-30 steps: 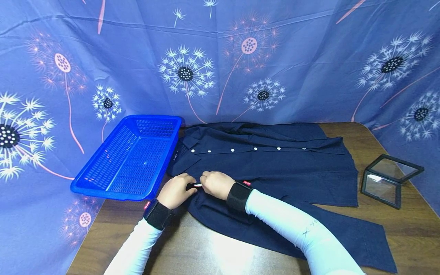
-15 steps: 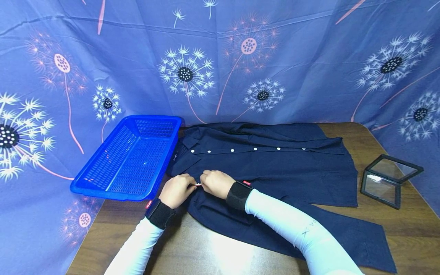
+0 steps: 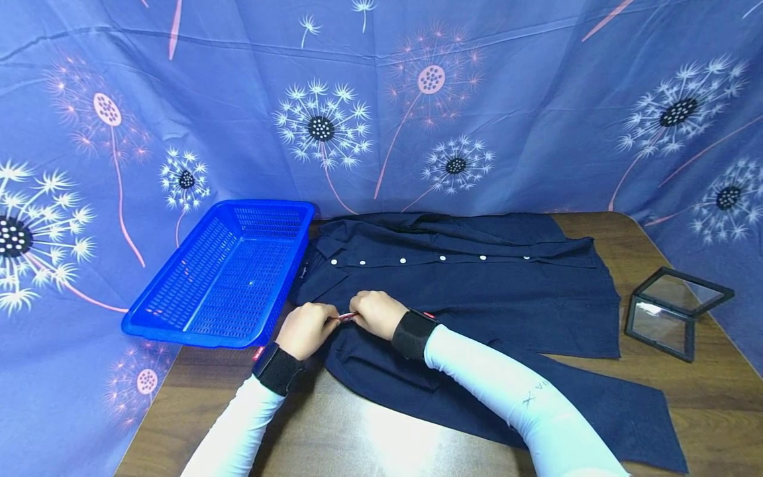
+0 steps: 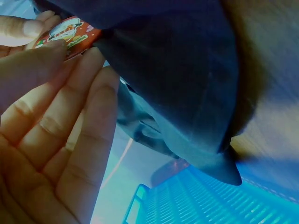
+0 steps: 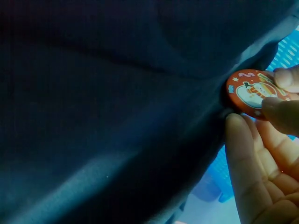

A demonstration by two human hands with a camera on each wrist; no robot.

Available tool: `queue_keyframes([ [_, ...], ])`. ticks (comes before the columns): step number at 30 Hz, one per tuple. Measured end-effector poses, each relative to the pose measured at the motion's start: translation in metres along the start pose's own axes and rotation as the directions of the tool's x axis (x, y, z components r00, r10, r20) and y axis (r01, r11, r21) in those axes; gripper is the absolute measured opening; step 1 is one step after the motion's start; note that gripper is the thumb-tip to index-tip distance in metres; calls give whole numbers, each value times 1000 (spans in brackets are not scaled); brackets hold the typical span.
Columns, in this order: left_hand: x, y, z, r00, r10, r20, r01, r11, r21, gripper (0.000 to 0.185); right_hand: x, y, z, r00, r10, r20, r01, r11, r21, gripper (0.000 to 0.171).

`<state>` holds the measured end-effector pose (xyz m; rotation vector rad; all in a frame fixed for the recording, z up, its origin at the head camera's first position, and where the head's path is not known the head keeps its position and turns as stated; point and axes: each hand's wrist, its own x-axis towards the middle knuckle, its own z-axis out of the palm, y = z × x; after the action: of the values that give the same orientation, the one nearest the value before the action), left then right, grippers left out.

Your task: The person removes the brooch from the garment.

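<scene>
I have both hands meeting over the near side of a dark navy shirt [image 3: 477, 291], below its collar. The left hand [image 3: 306, 331] pinches a round red badge [image 3: 347, 317] with its thumb across the printed face, and the right hand [image 3: 378, 315] grips the same badge from the other side, so I read both grips as engaged on it. My wrist views show a snowman print on that face and dark cloth right against the badge's edge; whether it is fastened there, I cannot tell. The shirt lies spread over a wooden table [image 3: 709, 404], a row of white buttons [image 3: 443, 258] running beyond the hands. Off to the left I have a blue basket [image 3: 232, 285] just beside the collar, and at the far right a black-framed case [image 3: 664, 306] standing open, near the shirt's hem.
</scene>
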<state>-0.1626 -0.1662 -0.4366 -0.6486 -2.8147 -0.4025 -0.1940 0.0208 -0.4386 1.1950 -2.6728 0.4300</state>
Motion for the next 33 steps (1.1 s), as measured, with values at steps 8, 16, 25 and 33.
queue_keyframes([
  [8, 0, -1, 0, 1000, -5, -12, 5, 1000, -5, 8, 4, 4, -1, 998, 21, 53, -24, 997, 70, 6],
  [16, 1, 2, -1, 1000, -18, -8, 18, 1000, -5, 9, 4, 7, 0, 999, 2, 46, -6, 995, 95, 5],
  [25, 2, 1, 2, 1000, -17, -10, 16, 1000, -15, 8, 2, 9, -1, 1000, -11, 5, 10, 992, 126, 5],
  [33, 5, 0, 2, 999, -19, 31, 20, 999, -37, 30, 3, 10, 0, 1000, 14, 13, -16, 984, 179, 5],
])
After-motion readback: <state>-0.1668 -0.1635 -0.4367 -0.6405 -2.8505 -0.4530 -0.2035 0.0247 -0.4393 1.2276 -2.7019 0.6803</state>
